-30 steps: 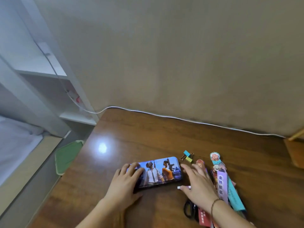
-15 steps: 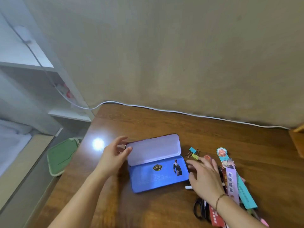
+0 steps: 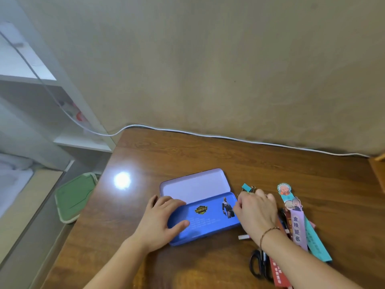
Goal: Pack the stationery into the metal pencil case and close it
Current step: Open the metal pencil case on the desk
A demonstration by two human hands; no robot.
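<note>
1. The metal pencil case [image 3: 205, 213] lies open near the middle of the wooden desk [image 3: 229, 159], its pale lid tipped back toward the wall.
2. The left hand [image 3: 160, 222] rests on the case's left end, fingers loosely spread, thumb on the blue tray.
3. The right hand [image 3: 257, 212] curls its fingers at the binder clips [image 3: 248, 187]; whether it pinches one, I cannot tell.
4. Bookmarks [image 3: 295, 217] and scissors [image 3: 259, 265] lie just right of the case.
</note>
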